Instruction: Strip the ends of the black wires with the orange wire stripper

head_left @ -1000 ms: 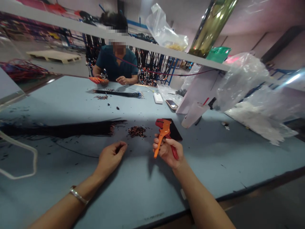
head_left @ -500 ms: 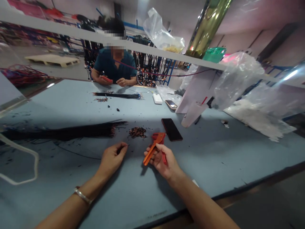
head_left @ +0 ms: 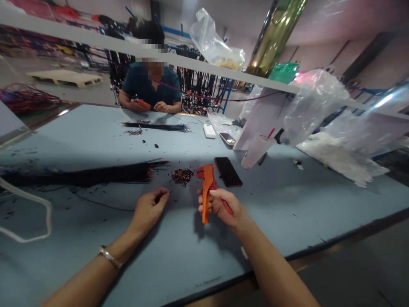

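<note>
My left hand (head_left: 151, 209) is pinched on a thin black wire (head_left: 105, 206), which trails off to the left; a short dark end shows at the fingertips. In my right hand (head_left: 225, 205) is an orange and red wire stripper (head_left: 207, 187), its head pointing up and away from me, its handles spread in my fingers. The stripper's jaw stands apart from the wire end, to its right. Just beyond both hands lies a small pile of copper-coloured and black scraps (head_left: 182, 176). A thick bundle of black wires (head_left: 96, 174) stretches across the left of the table.
A black phone (head_left: 228, 171) lies right of the scraps, near a clear cup (head_left: 255, 152). Across the table (head_left: 287, 221), a co-worker (head_left: 151, 87) holds a red tool behind another wire bundle (head_left: 156, 127). A white shelf bar (head_left: 191, 63) crosses above. A pale loop (head_left: 47, 213) is at left.
My right hand has turned the wire stripper more upright, its head swinging left toward the scraps. My left hand keeps its pinch nearly in place. The view has shifted slightly.
</note>
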`<state>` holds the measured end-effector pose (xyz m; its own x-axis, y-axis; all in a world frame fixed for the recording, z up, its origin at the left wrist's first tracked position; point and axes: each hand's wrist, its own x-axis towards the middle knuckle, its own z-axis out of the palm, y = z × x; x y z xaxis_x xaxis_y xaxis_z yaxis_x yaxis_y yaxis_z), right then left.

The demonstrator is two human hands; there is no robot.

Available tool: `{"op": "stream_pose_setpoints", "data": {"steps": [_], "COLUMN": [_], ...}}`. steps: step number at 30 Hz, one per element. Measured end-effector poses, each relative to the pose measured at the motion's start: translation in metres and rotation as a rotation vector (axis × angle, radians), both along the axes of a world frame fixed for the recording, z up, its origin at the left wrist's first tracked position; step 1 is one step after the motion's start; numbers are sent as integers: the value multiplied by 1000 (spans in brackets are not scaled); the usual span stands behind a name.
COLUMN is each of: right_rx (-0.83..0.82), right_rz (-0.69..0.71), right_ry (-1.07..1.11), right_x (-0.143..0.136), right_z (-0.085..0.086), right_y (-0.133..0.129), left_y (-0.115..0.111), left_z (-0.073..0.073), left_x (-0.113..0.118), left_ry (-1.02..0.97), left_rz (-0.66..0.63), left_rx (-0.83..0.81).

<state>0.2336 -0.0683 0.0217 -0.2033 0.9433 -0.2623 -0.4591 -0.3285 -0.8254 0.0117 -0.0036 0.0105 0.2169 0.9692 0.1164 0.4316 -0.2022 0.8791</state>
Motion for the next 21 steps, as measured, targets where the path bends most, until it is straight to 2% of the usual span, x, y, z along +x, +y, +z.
{"op": "stream_pose_setpoints", "data": {"steps": [3, 6, 8, 10, 12, 15, 21], "right_rx": [143, 290, 337, 351, 352, 311, 262], "right_rz": [18, 27, 64, 121, 167, 203, 173], "right_ry": [-468, -1183, -1568, -1820, -1964, -2056, -2137], "right_x": [2, 2, 1, -2, -8, -20, -43], "right_z": [16, 31, 35, 35, 33, 30, 29], "right_y": [-8, -19, -28, -38, -43, -37, 7], "left_y": [-1, 0, 2, 4, 6, 6, 7], "left_z": [5, 3, -2, -7, -10, -10, -10], "left_x": [0, -2, -3, -3, -3, -2, -3], "left_ry": [-24, -71, -98, -117, -118, -101, -101], "left_rz": [10, 30, 67, 114, 141, 132, 122], "left_rx": [-25, -27, -5, 27, 55, 75, 75]}}
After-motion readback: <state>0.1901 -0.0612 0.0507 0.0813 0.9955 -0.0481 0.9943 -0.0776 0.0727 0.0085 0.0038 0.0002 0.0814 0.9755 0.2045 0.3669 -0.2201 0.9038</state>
